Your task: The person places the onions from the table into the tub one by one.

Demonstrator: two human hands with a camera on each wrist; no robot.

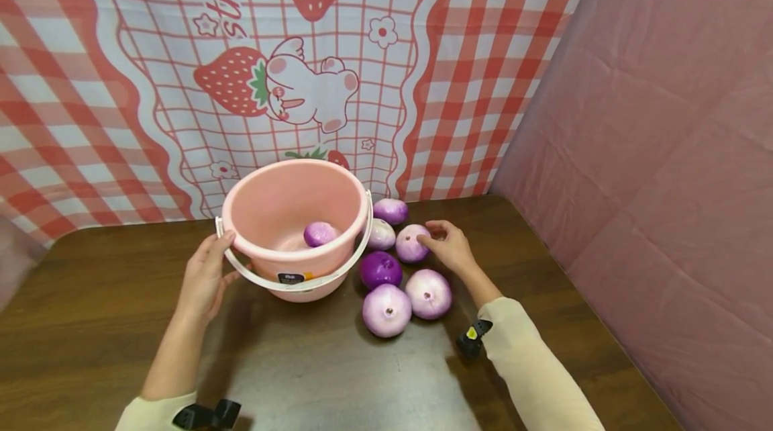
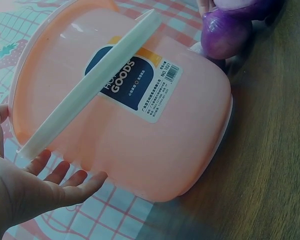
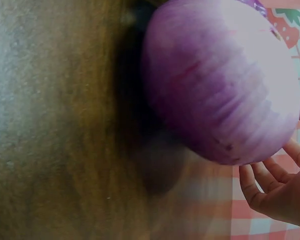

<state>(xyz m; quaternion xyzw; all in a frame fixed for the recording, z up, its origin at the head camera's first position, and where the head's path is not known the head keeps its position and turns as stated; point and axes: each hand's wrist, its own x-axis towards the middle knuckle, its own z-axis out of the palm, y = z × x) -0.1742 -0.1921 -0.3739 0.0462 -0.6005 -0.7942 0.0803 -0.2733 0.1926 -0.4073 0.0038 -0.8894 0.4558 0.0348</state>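
Smooth plastic bucket [image 1: 284,199], smooth plastic handle [image 2: 90,84], glossy onions [image 1: 380,270], wood-grain table [image 1: 302,364] with sheen, creased matt pink cloth [image 1: 634,115].

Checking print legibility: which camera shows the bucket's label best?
Left wrist: the label on the bucket appears large, with "GOODS" and "NO.1021" readable, though the white handle crosses it. The head view shows it small, its print too small to read reliably; the right wrist view doesn't show it.

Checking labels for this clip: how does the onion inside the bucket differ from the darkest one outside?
The inside onion is lighter purple; the darkest onion is deep purple. The inside onion lies in the bucket; the darkest onion sits on the table. Neither is held.
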